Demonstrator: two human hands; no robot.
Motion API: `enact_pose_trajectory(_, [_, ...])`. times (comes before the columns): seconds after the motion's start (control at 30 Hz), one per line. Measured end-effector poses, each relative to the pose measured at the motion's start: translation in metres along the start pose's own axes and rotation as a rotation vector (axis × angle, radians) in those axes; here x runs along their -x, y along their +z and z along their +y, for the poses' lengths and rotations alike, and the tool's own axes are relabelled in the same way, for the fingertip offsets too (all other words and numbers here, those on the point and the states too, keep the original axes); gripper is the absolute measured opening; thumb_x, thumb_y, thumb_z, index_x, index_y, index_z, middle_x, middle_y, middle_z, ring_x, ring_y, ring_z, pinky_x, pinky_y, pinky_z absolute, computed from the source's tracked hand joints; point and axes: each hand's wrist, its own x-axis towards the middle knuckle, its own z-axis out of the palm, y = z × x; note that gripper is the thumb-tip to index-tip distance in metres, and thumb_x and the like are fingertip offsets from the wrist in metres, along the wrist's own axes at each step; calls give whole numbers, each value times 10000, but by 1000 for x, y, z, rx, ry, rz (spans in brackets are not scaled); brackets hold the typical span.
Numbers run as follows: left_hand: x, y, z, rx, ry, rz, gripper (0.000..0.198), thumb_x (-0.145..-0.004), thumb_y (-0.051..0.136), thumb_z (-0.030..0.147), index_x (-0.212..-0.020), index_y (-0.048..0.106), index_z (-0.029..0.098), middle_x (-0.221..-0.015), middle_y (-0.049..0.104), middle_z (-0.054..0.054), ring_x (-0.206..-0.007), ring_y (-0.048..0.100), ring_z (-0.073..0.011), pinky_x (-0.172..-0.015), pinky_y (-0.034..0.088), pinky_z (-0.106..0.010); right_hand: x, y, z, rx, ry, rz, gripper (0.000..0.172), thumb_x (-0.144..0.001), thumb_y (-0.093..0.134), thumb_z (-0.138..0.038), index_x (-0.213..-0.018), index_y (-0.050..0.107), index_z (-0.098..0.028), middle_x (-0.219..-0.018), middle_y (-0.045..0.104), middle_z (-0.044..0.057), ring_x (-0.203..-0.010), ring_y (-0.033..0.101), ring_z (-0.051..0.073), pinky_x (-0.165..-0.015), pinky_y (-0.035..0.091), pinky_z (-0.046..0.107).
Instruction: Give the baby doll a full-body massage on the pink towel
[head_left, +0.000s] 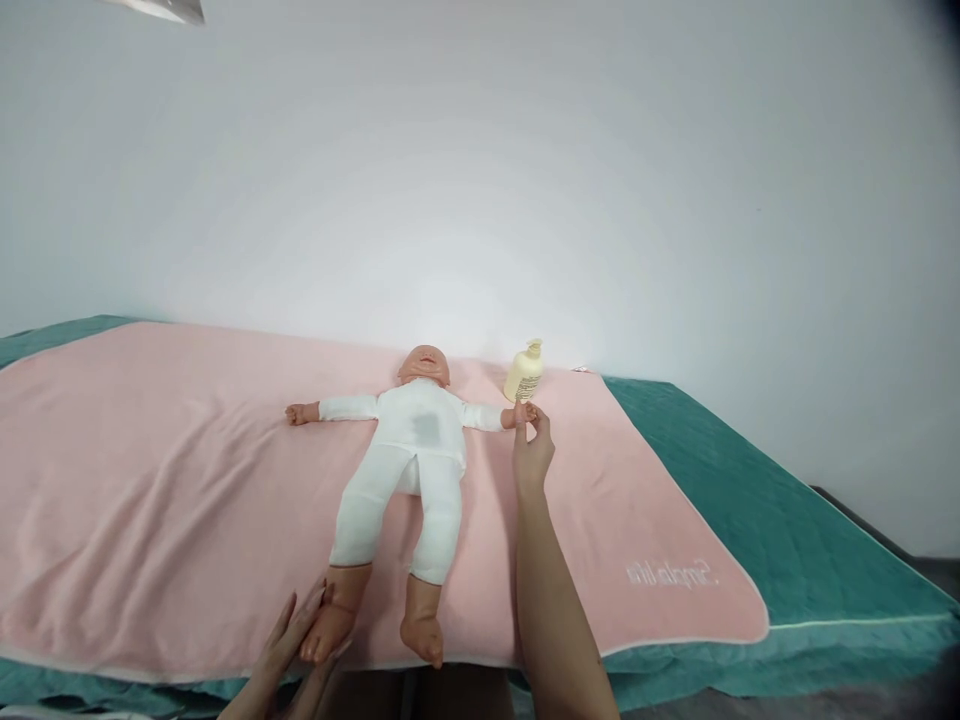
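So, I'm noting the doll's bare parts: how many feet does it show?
2. One foot is touched by the person's left hand; the other foot is to its right, near the front edge of the pink blanket. None looks fully hidden.

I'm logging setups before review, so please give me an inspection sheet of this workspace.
Surface: pink blanket, wrinkled at the left, over a green cover.
Job's things: doll on its back in white clothing, grey patch on its front; pump bottle standing beyond its arm.
Clutter: nothing seen.
Left hand: against the doll's foot; how firmly, cannot tell.
Right hand: thumb and fingers pinching the doll's other-side hand.
Cables: nothing seen.
Surroundings: pale wall behind.
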Motion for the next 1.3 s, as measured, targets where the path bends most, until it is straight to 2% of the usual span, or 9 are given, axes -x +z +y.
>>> enact_pose_trajectory(0.13, [-16,15,16,80,-196,110,343,-861,628,319,-1201,647,281,-1229,678,6,-1193,597,-207,-979,521,-255,22,19,-15,-15,-370,9,360,-900,520,-401,-1173,644,-202,-1196,679,99,-1136,602,240,-1038,418,428])
enact_pose_trajectory(0.23, [-37,27,25,150,-336,141,405,-840,649,394,-1228,632,278,-1248,670,-4,-1160,623,-224,-962,536,-274,37,34,-18,15,-621,-55,290,-920,516,-359,-1124,683,-239,-1112,716,77,-1077,635,227,-1102,360,483])
enact_pose_trajectory(0.3, [-54,35,29,157,-372,151,462,-808,683,417,-1245,625,279,-1248,670,-16,-1129,644,-237,-989,526,-315,45,41,-18,29,-736,-116,277,-936,509,-317,-1144,681,-259,-1097,722,67,-1060,646,215,-1107,357,486])
enact_pose_trajectory(0.53, [-107,55,34,219,-320,174,491,-777,713,432,-1228,639,253,-1208,689,-43,-1086,663,-248,-994,524,-377,53,47,-20,117,-941,-182,282,-956,517,-250,-1199,659,-270,-1074,726,54,-1065,640,193,-1070,399,433])
enact_pose_trajectory(0.73, [-129,60,38,273,-364,140,525,-752,721,468,-1219,644,242,-1190,695,-53,-1070,669,-251,-991,527,-400,52,46,-21,143,-981,-222,283,-950,551,-243,-1213,652,-266,-1078,719,43,-1074,630,194,-1063,401,420])
enact_pose_trajectory(0.87, [-128,57,39,322,-363,138,527,-747,733,452,-1221,638,242,-1227,677,-56,-1096,657,-251,-1004,520,-396,51,47,-18,109,-967,-215,266,-948,553,-244,-1192,660,-256,-1073,719,46,-1089,624,200,-1069,392,429])
enact_pose_trajectory(1.0, [-116,46,43,307,-386,130,534,-752,731,454,-1236,626,252,-1239,672,-47,-1106,652,-252,-1001,522,-383,42,44,-13,34,-846,-105,266,-952,533,-300,-1176,657,-231,-1078,719,70,-1049,637,212,-1048,413,453])
enact_pose_trajectory(1.17, [-88,25,50,160,-443,81,549,-747,691,532,-1224,633,268,-1197,695,-32,-1078,666,-278,-927,569,-377,24,23,-11,0,-347,44,422,-919,530,-407,-1273,591,-184,-1201,667,125,-1109,608,247,-964,459,429])
enact_pose_trajectory(1.3, [-57,11,41,-21,-446,75,445,-800,614,530,-1173,656,292,-1168,707,-7,-1107,652,-294,-915,577,-396,8,7,-7,9,-15,101,583,-892,513,-494,-1377,481,-173,-1174,675,128,-1082,628,264,-879,469,366])
